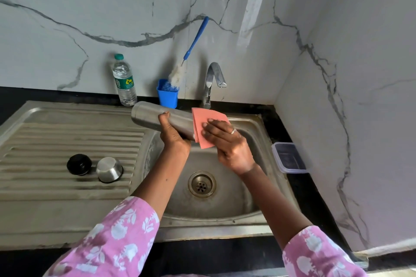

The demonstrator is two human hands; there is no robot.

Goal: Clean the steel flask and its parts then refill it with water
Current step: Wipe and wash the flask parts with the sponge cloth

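Observation:
A steel flask (148, 116) lies nearly level over the sink basin (225, 200), its base pointing left. My left hand (172, 134) grips its middle from below. My right hand (227, 144) holds a pink cloth (208, 119) wrapped round the flask's right end, which the cloth hides. On the ribbed draining board (56, 141) to the left stand the black stopper (79, 164) and the steel cup lid (109, 169), upside down, side by side.
A curved tap (213, 81) rises behind the basin, no water running. A plastic water bottle (124, 81) and a blue holder (167, 95) with a long blue-handled bottle brush (193, 45) stand against the marble wall. A clear lidded box (289, 158) sits on the black counter at right.

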